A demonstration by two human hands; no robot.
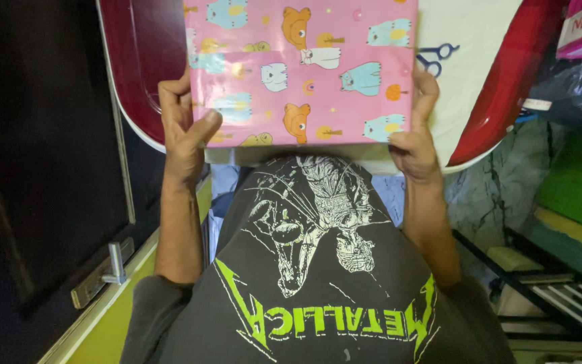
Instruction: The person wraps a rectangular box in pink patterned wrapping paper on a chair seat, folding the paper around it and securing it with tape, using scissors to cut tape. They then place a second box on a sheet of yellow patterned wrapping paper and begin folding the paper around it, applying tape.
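A flat box wrapped in pink paper (pixel 318 74) with cartoon animals lies over a dark red tray (pixel 139 61). My left hand (pixel 182 128) grips the box's left edge, thumb on top near the lower left corner. My right hand (pixel 417 138) holds the right edge near the lower right corner, fingers along the side. A pair of blue-handled scissors (pixel 436 57) lies on white paper (pixel 469 40) just right of the box, partly hidden behind it.
A dark door (pixel 42 155) with a metal latch (pixel 109 266) stands at the left. A red curved tray rim (pixel 506 87) is at the right. Green and yellow items (pixel 577 195) and a dark metal rack (pixel 547 290) sit at the lower right.
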